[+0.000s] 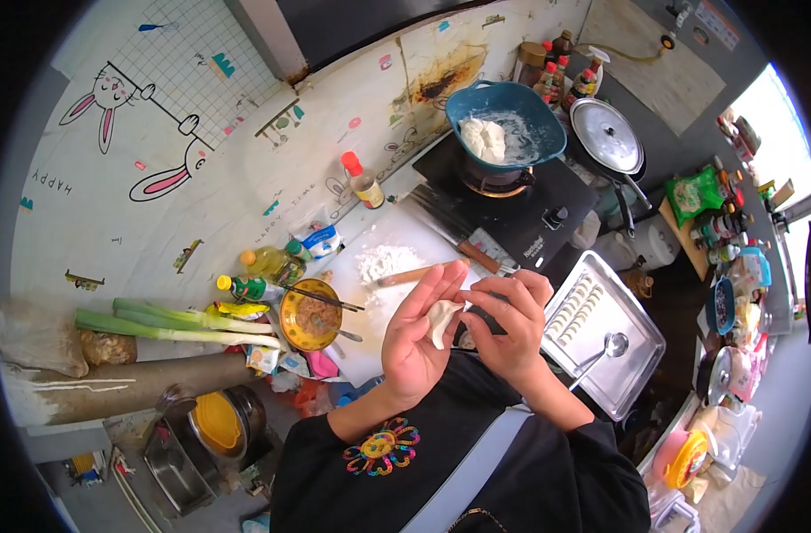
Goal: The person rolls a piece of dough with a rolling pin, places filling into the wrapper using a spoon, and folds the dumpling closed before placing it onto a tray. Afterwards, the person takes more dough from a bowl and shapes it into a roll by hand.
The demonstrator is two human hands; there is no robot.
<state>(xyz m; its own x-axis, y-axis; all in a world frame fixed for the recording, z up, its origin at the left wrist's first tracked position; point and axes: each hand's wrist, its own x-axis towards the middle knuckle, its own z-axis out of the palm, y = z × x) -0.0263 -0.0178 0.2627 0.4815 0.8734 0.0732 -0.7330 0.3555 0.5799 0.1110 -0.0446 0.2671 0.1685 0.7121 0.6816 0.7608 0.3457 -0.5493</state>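
A folded white dough wrapper (pixel 441 322) lies in my left hand (pixel 410 342), against the palm and fingers. My right hand (pixel 509 324) pinches the wrapper's right edge between thumb and fingertips. Behind my hands, a wooden rolling pin (pixel 404 277) rests on the white board (pixel 357 253) beside a heap of flour (pixel 389 261). To the left stands a yellow bowl of filling (pixel 310 313) with chopsticks and a spoon in it. Rows of small folded dumplings (pixel 576 306) sit on a metal tray (pixel 632 391) to the right.
A blue-green pot (pixel 530 107) with dough and flour stands on the black stove (pixel 512 213). A knife (pixel 485 258) lies near the board's back edge. A lidded pan (pixel 607 133), bottles and leeks (pixel 170 327) surround the work area.
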